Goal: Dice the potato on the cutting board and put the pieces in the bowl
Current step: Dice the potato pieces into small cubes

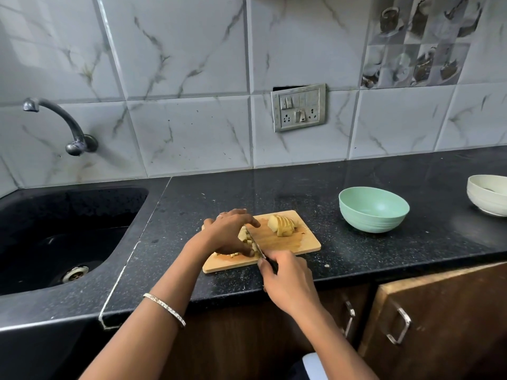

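Now: 1 knife (255,243), 2 potato halves (282,224) (242,233), 1 brd (299,242), 1 green bowl (373,209).

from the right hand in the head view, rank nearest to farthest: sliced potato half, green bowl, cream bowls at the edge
1. sliced yellow potato half, on the wooden cutting board just beyond the right hand
2. round mint-green bowl, right of the board
3. stacked cream bowls, far right edge

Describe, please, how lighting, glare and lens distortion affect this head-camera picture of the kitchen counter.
Head view: the wide-angle lens bows the wall tiles; light is soft, with a pale sheen on the black countertop; the sink basin is very dark; the green bowl casts a faint shadow; the knife blade is thin, partly hidden by the left hand.
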A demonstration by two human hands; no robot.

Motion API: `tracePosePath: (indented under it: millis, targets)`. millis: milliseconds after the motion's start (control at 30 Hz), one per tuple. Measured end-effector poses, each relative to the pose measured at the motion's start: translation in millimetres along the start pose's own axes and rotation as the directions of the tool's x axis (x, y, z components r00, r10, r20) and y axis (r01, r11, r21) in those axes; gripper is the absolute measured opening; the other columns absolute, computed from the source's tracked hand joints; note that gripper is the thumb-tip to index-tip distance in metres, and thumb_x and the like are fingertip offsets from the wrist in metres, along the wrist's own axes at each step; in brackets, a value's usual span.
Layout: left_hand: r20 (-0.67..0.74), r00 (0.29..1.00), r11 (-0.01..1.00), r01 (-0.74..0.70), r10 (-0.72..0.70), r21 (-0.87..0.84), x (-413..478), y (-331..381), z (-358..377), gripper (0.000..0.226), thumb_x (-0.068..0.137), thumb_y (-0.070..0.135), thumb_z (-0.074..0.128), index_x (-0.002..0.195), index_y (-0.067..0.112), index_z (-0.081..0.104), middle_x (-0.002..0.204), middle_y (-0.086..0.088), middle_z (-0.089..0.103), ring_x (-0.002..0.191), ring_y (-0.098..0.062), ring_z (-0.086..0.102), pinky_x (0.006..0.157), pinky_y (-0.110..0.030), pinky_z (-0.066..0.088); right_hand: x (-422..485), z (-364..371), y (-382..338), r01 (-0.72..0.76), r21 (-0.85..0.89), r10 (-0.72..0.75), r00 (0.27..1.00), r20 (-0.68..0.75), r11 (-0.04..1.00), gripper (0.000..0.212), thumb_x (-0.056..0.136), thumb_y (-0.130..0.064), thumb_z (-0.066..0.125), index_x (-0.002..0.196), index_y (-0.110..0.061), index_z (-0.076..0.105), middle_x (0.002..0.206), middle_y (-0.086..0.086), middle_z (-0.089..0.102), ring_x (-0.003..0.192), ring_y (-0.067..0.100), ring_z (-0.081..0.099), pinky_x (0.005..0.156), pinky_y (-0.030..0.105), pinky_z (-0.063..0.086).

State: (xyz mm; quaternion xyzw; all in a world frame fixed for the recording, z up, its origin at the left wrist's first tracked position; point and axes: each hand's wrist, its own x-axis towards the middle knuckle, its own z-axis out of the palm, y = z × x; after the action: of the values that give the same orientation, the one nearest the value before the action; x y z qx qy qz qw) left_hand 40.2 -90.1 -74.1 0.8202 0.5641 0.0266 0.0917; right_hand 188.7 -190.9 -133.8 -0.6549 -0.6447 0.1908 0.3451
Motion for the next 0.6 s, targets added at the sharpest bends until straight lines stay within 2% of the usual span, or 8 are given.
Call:
tracePosePath:
  millis: [100, 200, 367, 500, 600]
  targets:
    - [-0.071, 0.997, 1.000, 0.027, -0.026, 0.001, 4.3, -1.7, 5.9, 0.068, 0.075, 0.053, 0.076, 0.136, 0.047, 0.045, 0.159, 0.009, 0.023, 0.145, -0.025, 0.027, 0.111, -0.059, 0.024, 1.2, -6.6, -0.3, 0.031, 0.047, -0.031, 1.000, 0.002, 0.998, 0.023, 0.100, -0.041, 0.052, 0.110, -0.032, 0.070, 0.090, -0.009, 0.070, 0.083, 0.018, 0.067, 0.074, 0.037, 0.053]
    - [-0.158, 0.985, 0.996, 0.083, -0.075, 0.045, 6.0, -6.3, 8.8, 0.058, 0.081, 0.048, 0.072, 0.134, 0.047, 0.048, 0.157, 0.009, 0.029, 0.142, -0.023, 0.033, 0.109, -0.056, 0.028, 1.2, -14.5, 2.7, 0.036, 0.127, -0.040, 0.999, 0.029, 0.991, 0.027, 0.099, -0.040, 0.056, 0.120, -0.033, 0.071, 0.087, -0.011, 0.073, 0.073, 0.012, 0.070, 0.081, 0.036, 0.056]
    - [-0.212, 0.970, 0.992, 0.125, -0.121, 0.004, 5.4, -10.9, 8.5, 0.049, 0.085, 0.043, 0.069, 0.131, 0.043, 0.052, 0.150, 0.009, 0.041, 0.136, -0.022, 0.041, 0.106, -0.055, 0.032, -0.7, -30.5, 14.4, -0.034, 0.298, 0.006, 0.995, 0.095, 0.954, 0.030, 0.097, -0.036, 0.064, 0.126, -0.030, 0.070, 0.058, -0.009, 0.068, 0.049, 0.002, 0.061, 0.058, 0.021, 0.043]
    - [-0.252, 0.955, 0.983, 0.126, -0.157, -0.137, 4.7, -10.3, 5.8, 0.039, 0.085, 0.046, 0.069, 0.123, 0.042, 0.059, 0.141, 0.010, 0.052, 0.131, -0.021, 0.046, 0.102, -0.052, 0.035, 0.3, -36.3, 18.4, -0.104, 0.427, 0.050, 0.989, 0.137, 0.898, 0.031, 0.098, -0.031, 0.065, 0.129, -0.027, 0.068, 0.058, -0.001, 0.066, 0.040, 0.002, 0.049, 0.041, 0.019, 0.035]
    - [-0.274, 0.947, 0.979, 0.130, -0.170, -0.160, 3.6, -9.2, 3.0, 0.035, 0.085, 0.048, 0.070, 0.119, 0.042, 0.062, 0.137, 0.011, 0.056, 0.130, -0.021, 0.047, 0.102, -0.051, 0.034, 0.5, -37.8, 17.0, -0.156, 0.535, 0.055, 0.978, 0.200, 0.830, 0.030, 0.099, -0.027, 0.064, 0.129, -0.027, 0.067, 0.059, 0.004, 0.062, 0.040, 0.008, 0.041, 0.038, 0.022, 0.030]
